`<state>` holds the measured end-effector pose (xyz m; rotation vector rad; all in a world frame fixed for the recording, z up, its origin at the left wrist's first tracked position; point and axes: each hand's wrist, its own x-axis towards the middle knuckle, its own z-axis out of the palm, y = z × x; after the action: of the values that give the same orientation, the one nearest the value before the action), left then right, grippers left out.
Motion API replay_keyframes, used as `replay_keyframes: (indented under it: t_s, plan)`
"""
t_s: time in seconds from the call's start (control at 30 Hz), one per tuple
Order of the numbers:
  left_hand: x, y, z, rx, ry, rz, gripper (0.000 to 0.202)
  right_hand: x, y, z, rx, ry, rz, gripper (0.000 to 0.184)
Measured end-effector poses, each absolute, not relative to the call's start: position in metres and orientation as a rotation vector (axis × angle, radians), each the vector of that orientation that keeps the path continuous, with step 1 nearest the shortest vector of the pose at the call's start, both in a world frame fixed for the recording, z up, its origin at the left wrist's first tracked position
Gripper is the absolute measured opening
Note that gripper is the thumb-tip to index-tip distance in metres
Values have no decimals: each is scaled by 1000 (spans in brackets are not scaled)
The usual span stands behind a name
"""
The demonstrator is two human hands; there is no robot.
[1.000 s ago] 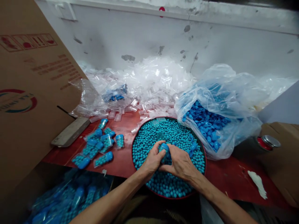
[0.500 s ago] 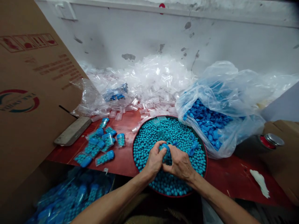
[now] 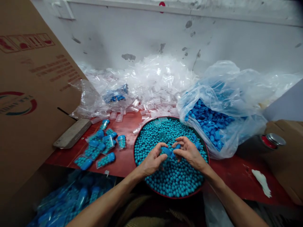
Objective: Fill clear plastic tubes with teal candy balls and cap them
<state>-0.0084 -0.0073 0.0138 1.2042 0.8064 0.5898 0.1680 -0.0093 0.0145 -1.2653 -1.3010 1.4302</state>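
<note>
Over a round tray [image 3: 207, 157] full of small turquoise balls [image 3: 175, 183], my two hands are a little apart. My left hand [image 3: 153, 160] pinches a small container with a blue cap [image 3: 167, 151] between thumb and fingers; its clear body is hard to make out against the balls. Beside it, my right hand [image 3: 190, 154] has its thumb and fingers curled around a blue plastic cap [image 3: 176, 147], partly hidden by the fingers. Several more blue caps [image 3: 197, 145] lie on the balls at the tray's right side.
Filled containers [image 3: 106, 160] with blue caps lie left on the red table [image 3: 125, 126]. Clear empty tubes [image 3: 153, 85] are heaped behind. An open plastic bag [image 3: 227, 138] of blue caps stands right, near a dark flask [image 3: 272, 141]. A cardboard box [image 3: 42, 104] rises at left.
My hands were together on one blue-capped container; now they have parted. The right hand has moved right and slightly up, and a separate blue cap shows at its fingers.
</note>
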Motion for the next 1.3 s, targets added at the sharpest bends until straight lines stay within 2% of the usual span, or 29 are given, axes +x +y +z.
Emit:
replay_keyframes:
  t_s: [0.1,0.2,0.27,0.37,0.43,0.67,0.9,1.1,1.3]
  plan:
    - [-8,-9,19,1204,819,584,38,162,-10,18,-1290,-1305,1379,35]
    - [-6,-11,19,1215,858,665,52,158,-17,23,-1343,-1614,1164,29]
    - [-4,-12,17,1232,846,749,53,155,-26,24,-1331,-1898,927,41]
    - [-1,-12,14,1210,834,799,49,147,-38,20,-1371,-2147,631,79]
    - [0,-12,13,1195,851,788,49,140,-43,16,-1464,-2155,522,90]
    - [4,-15,16,1181,826,794,32,122,-46,5,-1404,-1902,384,62]
    - [5,-18,19,1354,981,863,22,117,-48,-8,-1399,-1903,224,74]
    - [5,-18,13,1290,942,879,21,117,-46,-6,-1426,-1930,287,67]
    - [4,-25,1,1369,1163,969,18,104,-52,-15,-1459,-1939,356,66]
